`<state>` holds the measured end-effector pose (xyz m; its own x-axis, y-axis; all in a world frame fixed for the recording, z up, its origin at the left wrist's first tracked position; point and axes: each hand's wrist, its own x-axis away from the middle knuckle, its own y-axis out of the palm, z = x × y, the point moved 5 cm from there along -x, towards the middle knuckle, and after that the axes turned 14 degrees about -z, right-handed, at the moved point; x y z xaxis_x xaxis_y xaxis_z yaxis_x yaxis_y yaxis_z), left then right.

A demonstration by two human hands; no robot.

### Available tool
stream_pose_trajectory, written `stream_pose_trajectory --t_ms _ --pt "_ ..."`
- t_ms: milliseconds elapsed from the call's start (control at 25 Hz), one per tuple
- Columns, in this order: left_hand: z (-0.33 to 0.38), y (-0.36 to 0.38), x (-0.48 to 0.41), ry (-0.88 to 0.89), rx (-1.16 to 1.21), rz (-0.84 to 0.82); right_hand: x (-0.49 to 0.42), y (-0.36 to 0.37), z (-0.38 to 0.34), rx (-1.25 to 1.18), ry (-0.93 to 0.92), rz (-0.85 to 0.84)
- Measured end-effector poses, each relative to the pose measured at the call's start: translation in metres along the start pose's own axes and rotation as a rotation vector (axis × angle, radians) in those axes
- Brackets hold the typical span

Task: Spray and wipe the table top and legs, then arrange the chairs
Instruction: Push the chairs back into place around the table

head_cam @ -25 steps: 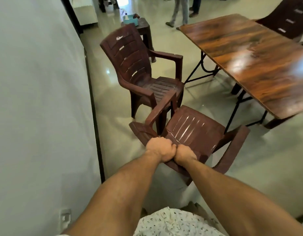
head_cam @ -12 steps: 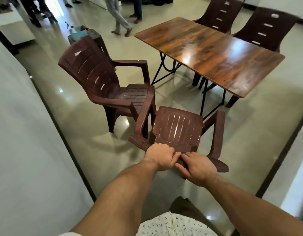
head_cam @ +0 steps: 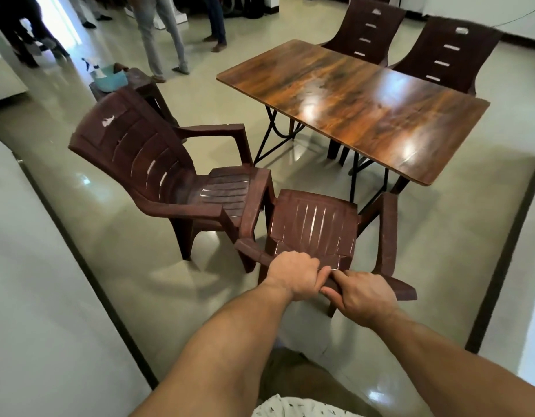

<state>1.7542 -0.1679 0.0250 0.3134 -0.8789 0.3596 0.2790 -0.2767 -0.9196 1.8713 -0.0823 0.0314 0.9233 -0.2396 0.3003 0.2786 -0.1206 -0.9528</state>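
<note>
The left hand (head_cam: 293, 276) is curling over the top edge of the backrest and the right hand (head_cam: 362, 291) is clamping the same edge just beside it. The armchair (head_cam: 314, 227) is standing straight ahead of both hands, equally near each. Its seat is facing away toward the near long edge of the counter (head_cam: 350, 100), whose long axis is running far left to near right. A forward push, slightly right, looks called for.

The armchair is scuffed brown moulded plastic with a slatted seat. Its left armrest is crowding a second armchair (head_cam: 145, 158); I cannot tell whether they touch. The counter is showing glossy wood grain on thin black legs. A left armless chair (head_cam: 368, 28) and a right armless chair (head_cam: 446, 46) are waiting beyond.
</note>
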Motion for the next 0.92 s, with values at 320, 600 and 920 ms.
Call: stream_pose_trajectory --t_ms 320,600,920 --pt "-0.106 -0.032 -0.078 -0.052 -0.205 -0.045 -0.116 -0.028 -0.012 -0.072 0.187 0.027" --pt "-0.163 -0.042 -0.110 0.048 -0.240 -0.083 -0.162 -0.041 -0.033 -0.127 0.315 0.048" --pt "-0.239 -0.058 -0.115 0.223 -0.276 -0.163 -0.217 -0.052 -0.090 -0.183 0.446 0.024"
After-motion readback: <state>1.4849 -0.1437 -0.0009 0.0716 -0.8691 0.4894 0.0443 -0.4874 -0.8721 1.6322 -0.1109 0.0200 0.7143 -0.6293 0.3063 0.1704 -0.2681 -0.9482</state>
